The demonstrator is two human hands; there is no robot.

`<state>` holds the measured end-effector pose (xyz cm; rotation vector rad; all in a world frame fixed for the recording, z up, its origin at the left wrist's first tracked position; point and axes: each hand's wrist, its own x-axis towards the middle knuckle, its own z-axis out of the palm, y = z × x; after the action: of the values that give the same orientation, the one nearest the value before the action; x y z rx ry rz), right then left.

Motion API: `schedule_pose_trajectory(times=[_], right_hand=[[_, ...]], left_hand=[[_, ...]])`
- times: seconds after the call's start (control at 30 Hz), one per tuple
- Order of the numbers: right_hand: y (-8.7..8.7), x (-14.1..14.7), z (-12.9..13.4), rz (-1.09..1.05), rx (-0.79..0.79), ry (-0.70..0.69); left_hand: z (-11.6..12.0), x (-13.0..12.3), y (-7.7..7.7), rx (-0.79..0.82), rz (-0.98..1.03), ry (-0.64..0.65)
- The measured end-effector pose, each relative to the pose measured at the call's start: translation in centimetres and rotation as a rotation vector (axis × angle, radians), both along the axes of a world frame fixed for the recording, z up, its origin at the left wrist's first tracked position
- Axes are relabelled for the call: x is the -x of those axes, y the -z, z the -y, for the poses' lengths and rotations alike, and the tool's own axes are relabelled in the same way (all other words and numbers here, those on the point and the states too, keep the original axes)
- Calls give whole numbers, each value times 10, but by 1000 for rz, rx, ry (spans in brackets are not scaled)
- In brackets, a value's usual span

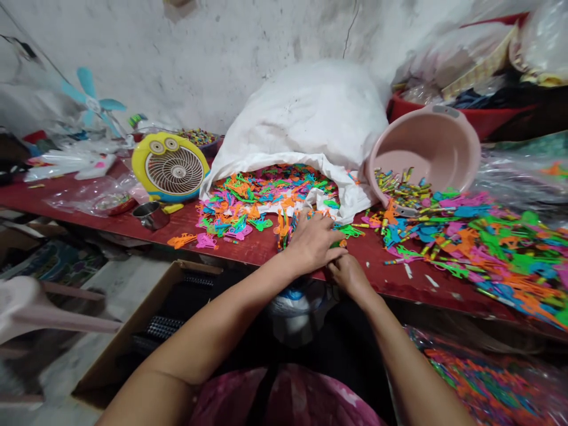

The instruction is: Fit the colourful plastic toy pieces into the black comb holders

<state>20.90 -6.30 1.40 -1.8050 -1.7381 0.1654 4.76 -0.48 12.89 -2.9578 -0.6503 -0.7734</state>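
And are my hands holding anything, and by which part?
Can't tell: some green and orange plastic shows by the left hand, near the right hand, but any grip is hidden.

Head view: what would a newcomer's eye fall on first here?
Probably the bulging white sack against the wall, its open mouth full of bright plastic pieces that spread onto the red table. Next, the tilted pink basin right of it, beside another multicoloured heap. Left of the sack, a yellow fan with two round eyes stands out.
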Motion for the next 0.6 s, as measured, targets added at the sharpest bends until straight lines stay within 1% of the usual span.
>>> schedule_pose_trajectory(times=[0.1,0.2,0.27,0.33,0.5,0.6], right_hand=[[-2,-3,-2,-71,-2,-50],[-2,-3,0,-209,-20,-91],[-2,-1,2,-255,-41,-98],[0,1,3,-215,-65,-96],[4,7,0,36,-48,-32],[4,11,-1,74,-18,2]], left_hand=[[-5,-9,-1,17,-38,-14],[-6,-9,-1,31,-34,-40],[-7,-7,-1,42,-41,-58],[-8,-6,0,61,-44,-62],[-12,-2,5,85,-20,-43],[-13,2,7,56,-50,-36]])
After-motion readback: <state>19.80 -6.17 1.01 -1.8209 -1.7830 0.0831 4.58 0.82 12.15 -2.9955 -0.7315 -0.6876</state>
